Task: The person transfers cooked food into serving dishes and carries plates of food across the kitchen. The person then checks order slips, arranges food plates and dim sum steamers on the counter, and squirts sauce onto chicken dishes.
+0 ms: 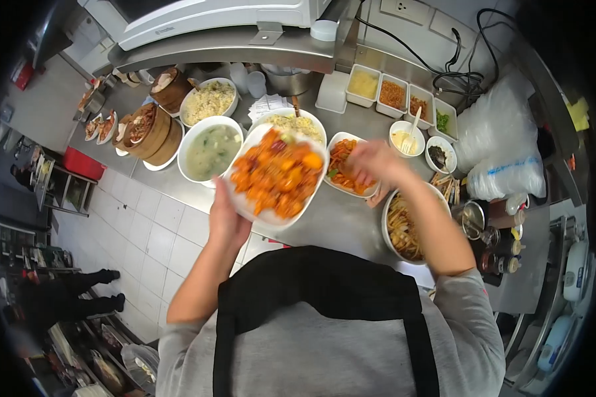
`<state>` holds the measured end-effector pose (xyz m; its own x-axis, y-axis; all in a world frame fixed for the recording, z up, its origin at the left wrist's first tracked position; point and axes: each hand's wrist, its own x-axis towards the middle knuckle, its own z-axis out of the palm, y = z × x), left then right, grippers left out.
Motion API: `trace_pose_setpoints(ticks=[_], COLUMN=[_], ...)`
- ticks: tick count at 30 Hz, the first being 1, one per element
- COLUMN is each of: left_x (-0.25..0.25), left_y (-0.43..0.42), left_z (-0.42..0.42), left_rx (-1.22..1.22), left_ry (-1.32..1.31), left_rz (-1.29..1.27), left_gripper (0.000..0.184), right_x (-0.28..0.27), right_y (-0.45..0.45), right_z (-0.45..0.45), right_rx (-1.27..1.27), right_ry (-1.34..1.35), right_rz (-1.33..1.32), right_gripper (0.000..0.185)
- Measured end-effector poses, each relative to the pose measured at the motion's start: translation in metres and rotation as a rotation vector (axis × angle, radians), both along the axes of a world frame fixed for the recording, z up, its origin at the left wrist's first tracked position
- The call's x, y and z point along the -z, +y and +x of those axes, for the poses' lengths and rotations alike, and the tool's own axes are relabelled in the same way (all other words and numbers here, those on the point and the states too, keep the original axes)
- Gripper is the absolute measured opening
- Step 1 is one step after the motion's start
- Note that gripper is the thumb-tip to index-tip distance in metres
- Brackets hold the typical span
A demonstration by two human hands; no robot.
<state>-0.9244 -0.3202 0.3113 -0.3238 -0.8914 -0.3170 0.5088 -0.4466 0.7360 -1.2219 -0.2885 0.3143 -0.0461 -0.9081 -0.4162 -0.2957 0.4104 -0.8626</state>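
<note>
My left hand (228,215) grips the left edge of a white plate (240,204), which is tilted and raised above the counter. On it lies a heap of orange, glazed food pieces (278,175). My right hand (383,164), blurred by motion, hovers over the right side of a smaller white dish (338,138) of reddish-orange food with green bits. Its fingers are too smeared to read. Below my right forearm, partly covered by it, stands a white bowl (386,228) of brown noodle-like strips. Behind the plate is a bowl of yellow fried rice (301,124), partly hidden.
Left of the plate stand a bowl of pale soup (212,151), another bowl of rice (208,102) and bamboo steamers (151,132). Several topping tubs (392,94) line the back. Plastic bags (503,126) and bottles (510,248) crowd the right. A shelf (245,51) overhangs the counter.
</note>
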Motion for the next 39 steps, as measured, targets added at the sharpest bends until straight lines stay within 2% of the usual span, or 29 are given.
trace_pose_setpoints(ticks=[1,3,5,8,11,15,18,20,21,23,26,29,36,39], left_x=[0.0,0.005,0.008,0.016,0.018,0.027,0.038,0.041,0.032,0.018,0.025,0.019,0.005,0.01], left_y=[0.012,0.034,0.053,0.075,0.096,0.107,0.104,0.1,0.098,0.103,0.105,0.123,0.229,0.28], left_z=[0.025,0.076,0.121,0.183,0.232,0.283,0.298,0.293,0.283,0.267,0.244,0.19,0.017,-0.048], left_rx=[-0.023,-0.092,-0.159,-0.214,-0.269,-0.251,-0.226,-0.122,-0.117,-0.123,0.006,0.076,0.35,0.542], left_ry=[-0.014,-0.071,-0.132,-0.153,-0.195,-0.183,-0.123,-0.037,-0.079,-0.185,-0.043,-0.002,0.167,0.113], left_rz=[-0.011,-0.021,-0.028,-0.038,-0.017,-0.041,-0.059,-0.182,-0.139,-0.032,-0.231,-0.229,-0.144,-0.023], left_gripper=[0.062,0.064,0.065,0.066,0.066,0.067,0.065,0.066,0.068,0.071,0.065,0.063,0.062,0.064], right_x=[0.026,0.081,0.122,0.16,0.153,0.114,0.102,0.059,0.065,0.042,0.014,0.017,0.028,0.074], right_y=[0.007,0.01,-0.01,-0.056,-0.077,-0.075,-0.035,0.011,0.029,0.086,0.189,0.303,0.569,0.671], right_z=[0.025,0.076,0.121,0.167,0.185,0.175,0.179,0.183,0.178,0.177,0.172,0.154,0.109,0.078], right_rx=[-0.102,0.033,0.328,0.816,1.009,1.043,0.89,0.871,0.808,0.771,0.753,0.776,1.147,1.434], right_ry=[-0.096,-0.651,-1.023,-1.203,-1.093,-1.012,-1.01,-1.018,-1.064,-1.149,-1.231,-1.211,-0.934,-0.765], right_rz=[0.083,0.274,0.242,0.023,-0.048,-0.022,-0.26,-0.264,-0.277,-0.284,-0.251,-0.237,-0.214,-0.218], right_gripper=[0.018,0.03,0.039,0.038,0.035,0.034,0.036,0.035,0.036,0.034,0.039,0.044,0.054,0.049])
